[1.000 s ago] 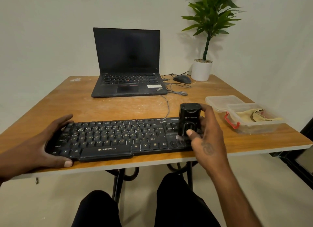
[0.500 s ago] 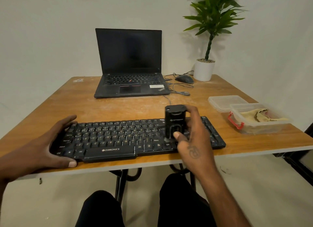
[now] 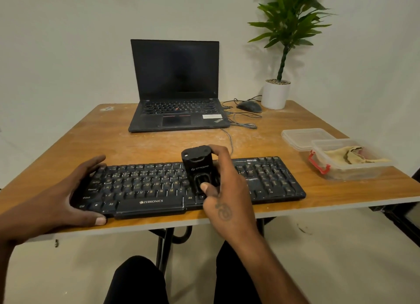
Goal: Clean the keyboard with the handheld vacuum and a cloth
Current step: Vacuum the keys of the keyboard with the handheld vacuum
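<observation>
A black keyboard point(image 3: 145, 185) lies along the front edge of the wooden table point(image 3: 113, 142). My right hand point(image 3: 223, 190) grips a small black handheld vacuum point(image 3: 197, 165) that stands upright on the keys right of the keyboard's middle, thumb on its front. My left hand point(image 3: 66, 197) holds the keyboard's left end, fingers over its back edge and thumb at its front. A yellow cloth point(image 3: 350, 156) lies in a clear plastic box point(image 3: 354, 169) at the right.
An open black laptop point(image 3: 177, 92) stands at the back of the table, with a mouse point(image 3: 250, 105), loose cables and a potted plant point(image 3: 276, 94) to its right. A clear lid point(image 3: 304, 136) lies behind the box. My knees show below the table.
My right hand has slid the vacuum leftward along the keys, from the keyboard's right section toward its middle. My left hand has stayed on the keyboard's left end.
</observation>
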Demonstrator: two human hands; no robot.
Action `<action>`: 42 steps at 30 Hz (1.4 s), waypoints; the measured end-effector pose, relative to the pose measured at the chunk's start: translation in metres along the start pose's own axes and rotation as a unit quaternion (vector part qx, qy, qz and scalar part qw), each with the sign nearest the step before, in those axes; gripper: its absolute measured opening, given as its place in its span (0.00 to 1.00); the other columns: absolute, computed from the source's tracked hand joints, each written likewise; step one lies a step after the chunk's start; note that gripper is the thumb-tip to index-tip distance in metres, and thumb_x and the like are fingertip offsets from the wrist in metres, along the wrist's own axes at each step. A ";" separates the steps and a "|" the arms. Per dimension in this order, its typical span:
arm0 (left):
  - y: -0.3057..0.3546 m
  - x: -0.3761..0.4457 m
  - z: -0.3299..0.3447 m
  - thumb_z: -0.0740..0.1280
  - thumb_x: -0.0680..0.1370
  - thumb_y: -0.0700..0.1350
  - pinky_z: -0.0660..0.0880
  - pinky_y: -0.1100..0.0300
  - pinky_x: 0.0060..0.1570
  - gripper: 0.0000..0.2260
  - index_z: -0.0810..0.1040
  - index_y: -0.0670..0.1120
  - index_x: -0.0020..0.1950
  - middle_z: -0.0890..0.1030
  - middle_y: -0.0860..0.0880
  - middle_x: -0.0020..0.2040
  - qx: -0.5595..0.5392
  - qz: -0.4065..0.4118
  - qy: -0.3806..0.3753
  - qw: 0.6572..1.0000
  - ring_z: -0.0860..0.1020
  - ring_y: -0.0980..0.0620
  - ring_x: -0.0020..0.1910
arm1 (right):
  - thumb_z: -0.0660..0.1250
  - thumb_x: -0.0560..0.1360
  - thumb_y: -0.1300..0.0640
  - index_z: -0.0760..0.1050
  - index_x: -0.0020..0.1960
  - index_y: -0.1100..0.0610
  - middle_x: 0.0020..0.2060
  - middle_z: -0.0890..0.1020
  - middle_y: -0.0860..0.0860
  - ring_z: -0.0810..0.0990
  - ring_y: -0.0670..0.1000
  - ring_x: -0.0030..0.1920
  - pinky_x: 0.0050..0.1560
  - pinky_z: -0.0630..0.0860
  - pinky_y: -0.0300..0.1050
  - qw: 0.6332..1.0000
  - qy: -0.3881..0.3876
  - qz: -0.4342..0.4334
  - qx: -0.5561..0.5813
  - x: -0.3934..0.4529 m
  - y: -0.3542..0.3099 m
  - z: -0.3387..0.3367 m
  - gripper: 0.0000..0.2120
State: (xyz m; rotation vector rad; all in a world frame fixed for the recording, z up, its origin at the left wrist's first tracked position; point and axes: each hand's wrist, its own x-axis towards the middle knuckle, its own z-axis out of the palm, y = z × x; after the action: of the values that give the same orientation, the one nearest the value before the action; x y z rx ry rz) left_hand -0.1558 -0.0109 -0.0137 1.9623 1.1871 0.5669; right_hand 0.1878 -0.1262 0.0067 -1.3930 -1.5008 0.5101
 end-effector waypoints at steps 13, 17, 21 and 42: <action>-0.017 0.007 0.000 0.84 0.50 0.71 0.68 0.39 0.74 0.62 0.58 0.72 0.80 0.67 0.60 0.80 0.042 0.027 0.014 0.999 0.69 0.50 0.78 | 0.63 0.73 0.77 0.70 0.63 0.38 0.53 0.84 0.50 0.83 0.52 0.56 0.53 0.82 0.65 0.973 0.207 0.098 0.030 0.003 0.051 -0.127 0.35; -0.022 0.008 -0.003 0.85 0.51 0.70 0.68 0.38 0.74 0.64 0.56 0.70 0.82 0.66 0.62 0.80 0.049 0.009 0.014 0.999 0.69 0.50 0.78 | 0.62 0.74 0.77 0.70 0.65 0.40 0.54 0.83 0.48 0.83 0.48 0.55 0.54 0.83 0.59 0.975 0.200 0.085 0.046 0.003 0.052 -0.119 0.35; -0.028 0.012 -0.005 0.86 0.51 0.68 0.68 0.36 0.74 0.65 0.55 0.68 0.83 0.65 0.62 0.81 0.055 0.007 -0.001 0.998 0.68 0.50 0.79 | 0.62 0.74 0.77 0.70 0.64 0.36 0.53 0.83 0.43 0.82 0.40 0.55 0.46 0.81 0.40 0.989 0.123 0.064 0.043 0.000 0.044 -0.096 0.37; -0.027 0.008 -0.004 0.86 0.48 0.68 0.70 0.39 0.72 0.65 0.57 0.71 0.81 0.68 0.61 0.79 0.025 0.019 0.008 0.999 0.71 0.48 0.76 | 0.63 0.75 0.76 0.70 0.65 0.32 0.55 0.83 0.42 0.81 0.39 0.56 0.50 0.83 0.46 0.989 0.123 0.059 0.063 -0.004 0.033 -0.076 0.38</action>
State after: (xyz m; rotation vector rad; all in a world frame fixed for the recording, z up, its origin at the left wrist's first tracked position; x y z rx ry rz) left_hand -0.1694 0.0052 -0.0323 2.0293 1.1859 0.5796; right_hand 0.2687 -0.1445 0.0107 -1.3955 -1.1746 0.4785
